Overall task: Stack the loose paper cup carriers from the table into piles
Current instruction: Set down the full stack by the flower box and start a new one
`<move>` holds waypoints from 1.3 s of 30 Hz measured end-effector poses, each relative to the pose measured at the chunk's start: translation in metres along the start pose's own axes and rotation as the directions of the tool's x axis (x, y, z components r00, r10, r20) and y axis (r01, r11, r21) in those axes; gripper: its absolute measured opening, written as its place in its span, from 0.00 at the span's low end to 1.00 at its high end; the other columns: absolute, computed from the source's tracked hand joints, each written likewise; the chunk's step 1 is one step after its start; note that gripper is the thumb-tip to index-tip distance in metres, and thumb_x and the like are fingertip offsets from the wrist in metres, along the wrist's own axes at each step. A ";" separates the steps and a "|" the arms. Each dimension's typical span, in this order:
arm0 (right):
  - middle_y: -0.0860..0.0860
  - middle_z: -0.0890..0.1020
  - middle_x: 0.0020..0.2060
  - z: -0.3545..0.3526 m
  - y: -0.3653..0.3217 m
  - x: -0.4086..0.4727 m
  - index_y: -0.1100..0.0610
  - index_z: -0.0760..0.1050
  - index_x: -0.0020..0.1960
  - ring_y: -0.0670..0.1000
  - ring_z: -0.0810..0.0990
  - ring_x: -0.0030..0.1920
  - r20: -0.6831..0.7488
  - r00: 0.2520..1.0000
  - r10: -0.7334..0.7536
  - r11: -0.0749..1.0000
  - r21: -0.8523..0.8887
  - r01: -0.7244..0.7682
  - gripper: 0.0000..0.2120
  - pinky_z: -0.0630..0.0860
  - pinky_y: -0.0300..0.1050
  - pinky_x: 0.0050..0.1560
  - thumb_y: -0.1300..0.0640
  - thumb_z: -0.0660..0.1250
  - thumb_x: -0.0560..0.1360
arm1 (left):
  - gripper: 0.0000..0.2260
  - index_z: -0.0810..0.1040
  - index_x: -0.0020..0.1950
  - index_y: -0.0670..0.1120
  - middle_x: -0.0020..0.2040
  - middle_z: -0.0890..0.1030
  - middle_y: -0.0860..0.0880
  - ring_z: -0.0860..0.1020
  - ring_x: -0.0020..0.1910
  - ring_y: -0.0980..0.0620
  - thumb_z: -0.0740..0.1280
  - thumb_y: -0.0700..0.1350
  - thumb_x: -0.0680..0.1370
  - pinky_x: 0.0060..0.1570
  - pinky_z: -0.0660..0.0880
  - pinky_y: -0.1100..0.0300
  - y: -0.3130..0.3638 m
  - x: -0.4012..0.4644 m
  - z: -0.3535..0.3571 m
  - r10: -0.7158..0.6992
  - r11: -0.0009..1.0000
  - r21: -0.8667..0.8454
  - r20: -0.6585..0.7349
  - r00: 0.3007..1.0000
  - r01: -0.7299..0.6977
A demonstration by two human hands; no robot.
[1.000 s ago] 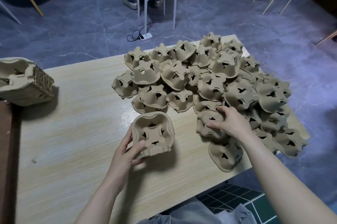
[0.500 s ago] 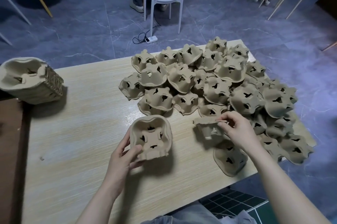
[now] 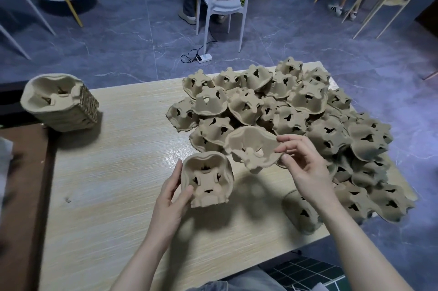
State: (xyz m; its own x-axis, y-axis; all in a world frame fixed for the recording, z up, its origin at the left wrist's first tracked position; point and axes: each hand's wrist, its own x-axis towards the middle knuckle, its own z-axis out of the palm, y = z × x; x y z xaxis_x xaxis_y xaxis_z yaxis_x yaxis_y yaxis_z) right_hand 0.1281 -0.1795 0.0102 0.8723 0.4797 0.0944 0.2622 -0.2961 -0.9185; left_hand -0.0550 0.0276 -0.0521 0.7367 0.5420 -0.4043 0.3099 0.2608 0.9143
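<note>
Head view: right hand (image 3: 305, 170) pinches a carrier (image 3: 252, 148) by its rim; left hand (image 3: 171, 198) grips the nested pile (image 3: 206, 182) (light, crushable pulp, best held at edges).

We are seeing loose carriers (image 3: 296, 110) lying beyond our right hand (image 3: 305, 167), a pile (image 3: 59, 103) sitting far left of our left hand (image 3: 170, 198).

At frame centre, the left hand (image 3: 169, 198) is gripping a small stack (image 3: 206, 181) of carriers, tilted toward the camera. Right of it, the right hand (image 3: 305, 167) is pinching a single carrier (image 3: 252, 146) above the table (image 3: 106, 184). A loose heap (image 3: 308, 124) is filling the right half. A finished pile (image 3: 59, 103) is lying on its side at upper left.
</note>
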 end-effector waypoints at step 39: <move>0.46 0.79 0.48 0.077 -0.001 -0.018 0.44 0.78 0.58 0.44 0.76 0.40 0.132 0.989 0.064 0.994 0.082 -0.076 0.15 0.73 0.39 0.42 0.61 0.68 0.76 | 0.07 0.80 0.45 0.33 0.53 0.84 0.49 0.83 0.44 0.61 0.68 0.38 0.77 0.36 0.79 0.67 0.020 0.006 -0.008 -0.103 0.978 -0.186 -0.055 0.993 0.091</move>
State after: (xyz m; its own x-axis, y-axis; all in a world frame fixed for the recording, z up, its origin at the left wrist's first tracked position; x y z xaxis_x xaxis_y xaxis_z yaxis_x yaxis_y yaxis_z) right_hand 0.0803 -0.1238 -0.0202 0.8255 0.5642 -0.0162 0.1607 -0.2625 -0.9514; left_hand -0.0497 0.0427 -0.0359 0.6670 0.5551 -0.4969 0.2589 0.4527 0.8532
